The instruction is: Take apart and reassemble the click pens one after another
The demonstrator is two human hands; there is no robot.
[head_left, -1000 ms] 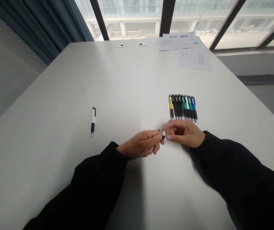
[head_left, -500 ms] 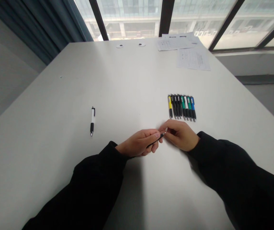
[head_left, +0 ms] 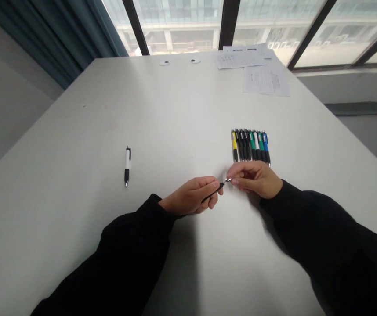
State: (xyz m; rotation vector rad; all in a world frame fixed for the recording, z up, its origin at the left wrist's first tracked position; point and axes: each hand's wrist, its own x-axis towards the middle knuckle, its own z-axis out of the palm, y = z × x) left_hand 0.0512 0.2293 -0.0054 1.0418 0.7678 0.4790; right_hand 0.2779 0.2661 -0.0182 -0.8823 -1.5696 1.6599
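Observation:
My left hand (head_left: 197, 194) is closed around a pen (head_left: 213, 192), whose black grip shows between thumb and fingers; the rest of its barrel is hidden in the palm. At the pen's front end, my right hand (head_left: 254, 177) pinches a small silver pen tip (head_left: 228, 180) between thumb and forefinger. A thin bit of metal spans the short gap between black grip and tip. Just beyond my right hand lies a row of pens (head_left: 249, 145) in yellow, black, green, white and blue, their lower ends partly covered by it.
Off to the left a white pen with a black grip (head_left: 127, 166) lies alone on the white table (head_left: 162, 114). Printed papers (head_left: 264, 79) rest at the far right edge, near the window. Two oval cable-hole covers (head_left: 195, 61) sit along the back edge.
My right hand has shifted slightly right, drawing the silver tip away from the black grip and covering the lower ends of the row. My left hand has stayed put.

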